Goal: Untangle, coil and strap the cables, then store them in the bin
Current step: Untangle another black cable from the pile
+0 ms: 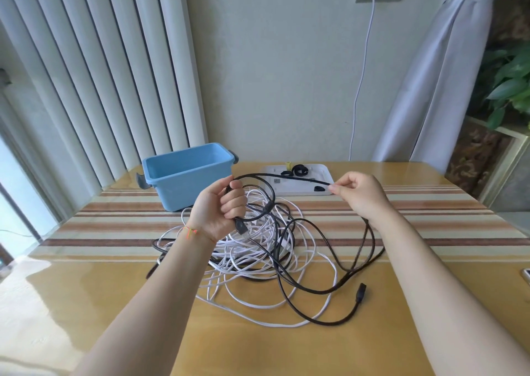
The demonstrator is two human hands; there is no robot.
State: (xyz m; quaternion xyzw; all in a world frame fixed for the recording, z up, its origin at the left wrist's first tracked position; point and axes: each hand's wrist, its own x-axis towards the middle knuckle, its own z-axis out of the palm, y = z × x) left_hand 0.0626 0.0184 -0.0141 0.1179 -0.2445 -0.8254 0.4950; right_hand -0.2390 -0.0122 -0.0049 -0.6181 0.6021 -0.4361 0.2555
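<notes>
Wooden table (372,332) under a glossy clear cover, with a striped runner (430,217) in brown, orange and cream across its far half.

Blue plastic bin (186,174) stands on the far left part of the table, partly on the runner, open side up, grey handles at both ends. Nothing visible inside it from this angle.

White tray (324,172) sits to the right of the bin, near the far edge. Several black cable straps (299,170) lie in it as small loops, plus one yellow item too small to identify.

Tangle of white cable (246,261) lies loose on the table centre, in front of the bin, spread in many overlapping loops. Black cable (315,240) is interwoven with it; long loops trail to the right and toward the near side, ending in a black plug (362,289) resting on the bare table.

Left hand (220,206), raised above the tangle: fingers curled around a loop of the black cable, a USB-type connector (241,227) hanging out below the palm. Thin orange-red thread bracelet (190,231) on the wrist.

Right hand (358,192), raised at about the same height, in front of the tray: thumb and forefinger pinch the black cable, other fingers curled. The cable span between the hands is arched, nearly taut.
</notes>
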